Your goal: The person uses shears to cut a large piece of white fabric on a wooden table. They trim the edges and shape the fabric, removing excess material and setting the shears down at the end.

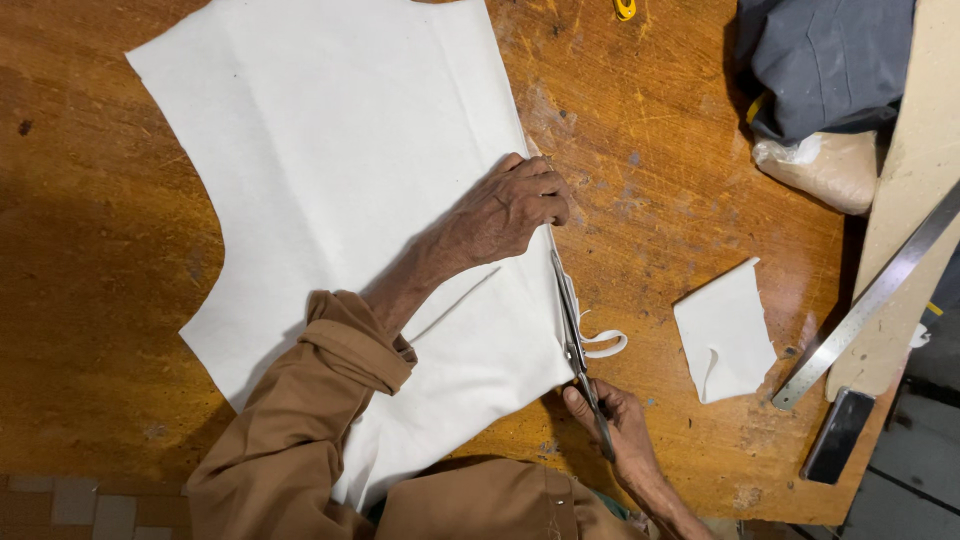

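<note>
Right hand (620,425), nearest the camera at the table's near edge, is closed around the handles of the scissors (573,325). Blades appear only slightly parted and are engaged in the right edge of the white fabric (330,150). A thin trimmed strip (603,343) is curled just beside the blades, seemingly attached further along.

Scissors' long axis runs near-to-far, tilted slightly left; tips are pointed away from the body, toward the left hand (505,210). That hand is laid knuckles-up on the cloth just beside the cut line, fingers curled, pressing the fabric down; nothing is gripped.

Risks, as judged:
- Left fingertips sit directly ahead of the tips; they could be nicked if the blades are advanced before the hand is shifted.
- The cut could wander into the panel if the fabric slides on the worn wooden table (680,180).
- The loose strip could be caught between the blades and snag.

Further out, to the right: a small white offcut (725,330), a metal ruler (865,300), a dark phone-like slab (838,435). Far corner: grey cloth (825,60).
</note>
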The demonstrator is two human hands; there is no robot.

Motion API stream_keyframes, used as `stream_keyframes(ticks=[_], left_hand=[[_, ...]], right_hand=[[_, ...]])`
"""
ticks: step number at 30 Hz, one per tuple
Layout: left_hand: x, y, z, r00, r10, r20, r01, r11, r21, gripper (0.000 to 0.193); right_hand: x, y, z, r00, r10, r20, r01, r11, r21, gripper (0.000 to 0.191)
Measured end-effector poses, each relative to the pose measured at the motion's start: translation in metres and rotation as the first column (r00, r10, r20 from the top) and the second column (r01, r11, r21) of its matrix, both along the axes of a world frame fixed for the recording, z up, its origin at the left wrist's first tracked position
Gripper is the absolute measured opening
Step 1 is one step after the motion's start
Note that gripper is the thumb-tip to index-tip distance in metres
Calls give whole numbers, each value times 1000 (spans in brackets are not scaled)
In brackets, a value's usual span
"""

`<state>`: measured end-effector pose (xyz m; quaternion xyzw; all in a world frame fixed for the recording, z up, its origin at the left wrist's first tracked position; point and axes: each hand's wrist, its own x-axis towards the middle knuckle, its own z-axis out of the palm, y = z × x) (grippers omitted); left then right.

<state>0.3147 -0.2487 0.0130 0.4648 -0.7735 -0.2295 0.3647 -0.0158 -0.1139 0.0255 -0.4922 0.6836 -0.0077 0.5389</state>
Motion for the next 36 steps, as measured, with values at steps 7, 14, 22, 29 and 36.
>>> stream_keyframes(ticks=[7,14,22,29,36], left_hand=[[3,-2,15,999,-2,44,4,998,-58,19],[3,-3,29,999,5,32,-4,1000,-20,26],[7,-1,29,1000,2,-12,-2,1000,-21,26],[6,-4,21,997,25,-68,-22,999,47,33],[12,-6,24,931,78,-355,-17,985,173,34]], right_hand=[[0,-5,1,999,1,52,-1,1000,-2,51],[15,-14,13,999,9,42,-11,999,35,47],[26,-20,12,999,21,-26,-22,1000,-15,52],[20,-22,4,995,100,13,-98,991,-86,55],[27,-26,7,1000,-7,7,7,1000,14,48]])
